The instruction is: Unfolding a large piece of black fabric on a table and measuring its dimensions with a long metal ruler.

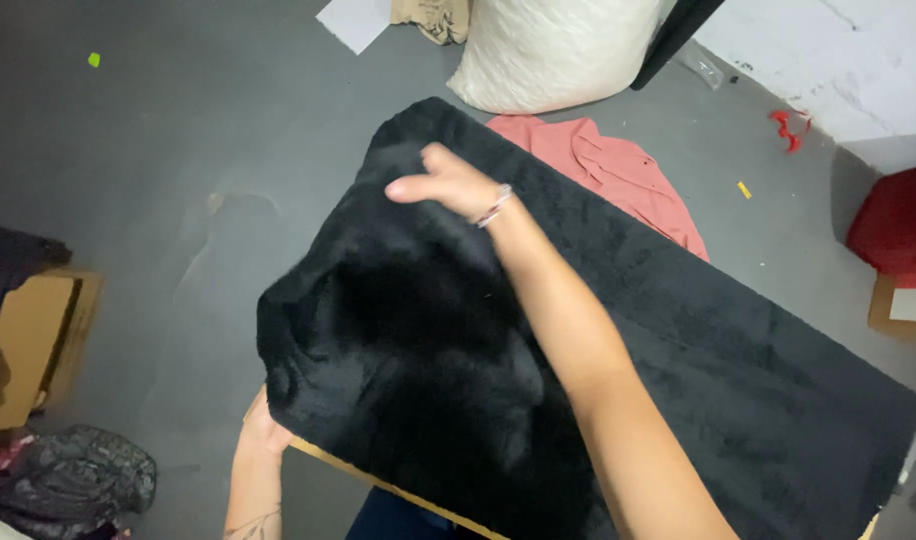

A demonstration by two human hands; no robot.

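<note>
Right hand (448, 185): open, fingers spread, resting on black plush fabric (678, 360) near its far edge. Left hand (261, 428): apparently gripping the fabric's near-left edge; fingers hidden underneath.

We are looking at a black fabric (618, 370) showing a deep, plush, matt pile; the floor (178, 150) is looking smooth, dull grey; the white sack (548, 50) is appearing slightly glossy plastic, the pink garment (628, 170) thin, matt cloth.
</note>
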